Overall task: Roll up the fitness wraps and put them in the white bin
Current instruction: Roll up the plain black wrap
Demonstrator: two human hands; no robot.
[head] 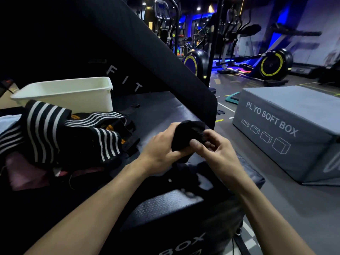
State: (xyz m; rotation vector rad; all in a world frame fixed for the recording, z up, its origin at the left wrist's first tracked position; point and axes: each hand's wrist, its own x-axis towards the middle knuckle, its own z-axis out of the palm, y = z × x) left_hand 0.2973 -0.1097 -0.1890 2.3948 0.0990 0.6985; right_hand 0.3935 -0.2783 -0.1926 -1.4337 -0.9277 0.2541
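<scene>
A black fitness wrap (185,135) is bunched between both hands above the dark padded box (165,205). My left hand (160,150) grips its lower part from the left. My right hand (215,148) pinches its right side with thumb and fingers. A loose tail of the wrap (189,173) hangs down onto the box below the hands. The white bin (73,92) stands at the far left of the surface, and its inside is hidden from here. A heap of black wraps with white stripes (55,129) lies in front of the bin.
Pink fabric (27,173) lies under the striped heap at the left. A tall black padded panel (147,57) leans behind the surface. A grey PLYO SOFT BOX (287,133) stands on the floor at the right, with gym machines (270,65) beyond it.
</scene>
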